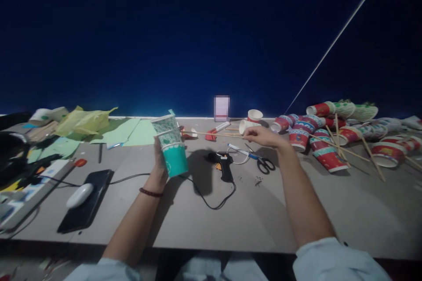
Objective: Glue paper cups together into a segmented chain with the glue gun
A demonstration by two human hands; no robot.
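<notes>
My left hand (160, 158) is wrapped round a stack of paper cups (174, 160), teal at the lower end and green-patterned above. The stack is held tilted over the table. A thin wooden stick (211, 134) runs from the side of the stack to my right hand (259, 136), whose fingers are pinched at its far end. Whether the stick passes into the cups cannot be seen. Between my forearms lies a black glue gun (226, 167) with its cord. Scissors (265, 165) with black handles rest near my right wrist, and white paper cups (254, 116) stand behind that hand.
Stacked red and patterned cups (300, 138) with wooden sticks lie along the right. On the left are a phone (87, 204) with a white mouse (79, 195) on it, a power strip (39, 193), green paper (118, 132) and a yellow bag (87, 121). A blue wall (165, 44) closes off the back.
</notes>
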